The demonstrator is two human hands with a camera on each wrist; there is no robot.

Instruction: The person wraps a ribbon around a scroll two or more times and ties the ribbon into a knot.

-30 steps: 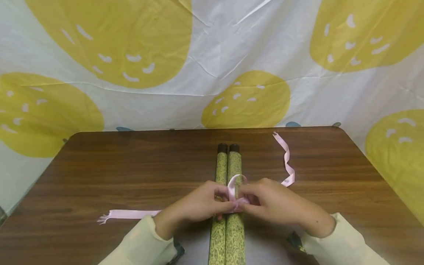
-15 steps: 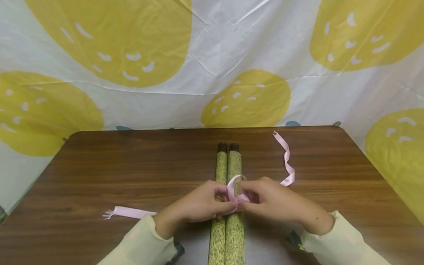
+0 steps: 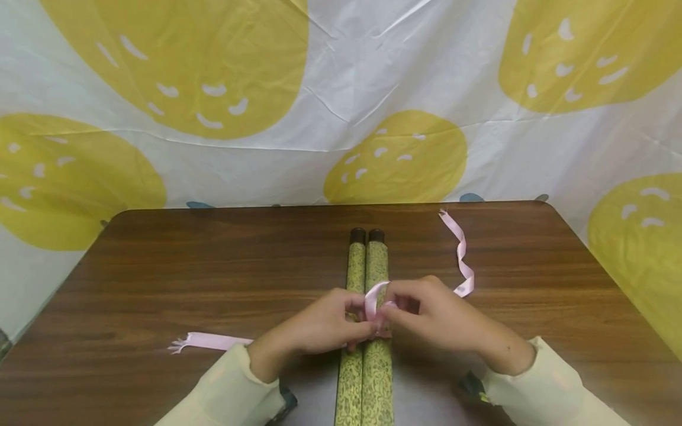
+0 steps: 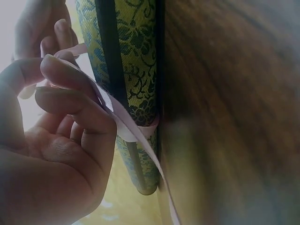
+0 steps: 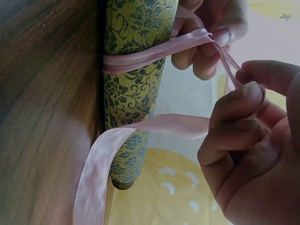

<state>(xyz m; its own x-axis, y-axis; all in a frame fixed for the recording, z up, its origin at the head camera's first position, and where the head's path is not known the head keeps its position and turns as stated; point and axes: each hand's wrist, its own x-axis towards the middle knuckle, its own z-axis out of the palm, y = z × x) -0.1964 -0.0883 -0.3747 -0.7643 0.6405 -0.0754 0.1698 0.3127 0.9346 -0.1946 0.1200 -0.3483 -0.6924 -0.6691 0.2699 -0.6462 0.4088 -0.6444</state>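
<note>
Two rolled scrolls in green-gold patterned brocade lie side by side, a left scroll [image 3: 350,378] and a right scroll [image 3: 378,378], with dark end knobs at the far end. A pink satin ribbon [image 5: 140,57] wraps around them near the middle. Over the scrolls, my left hand [image 3: 326,324] pinches the ribbon between thumb and fingers. Opposite it, my right hand [image 3: 437,316] pinches thin folded ribbon strands drawn from the knot area, as the right wrist view shows. A ribbon loop [image 3: 373,299] stands up between the hands. Fingers partly hide the crossing of the ribbon.
One frayed ribbon tail [image 3: 215,341] stretches left over the brown wooden table [image 3: 213,266]. The other tail [image 3: 461,254] lies wavy toward the back right. Behind the table hangs a white curtain [image 3: 256,171] with large yellow shapes.
My right hand has lifted slightly, drawing ribbon with it. The loop between the hands looks narrower. The left ribbon tail has slid a little to the right.
</note>
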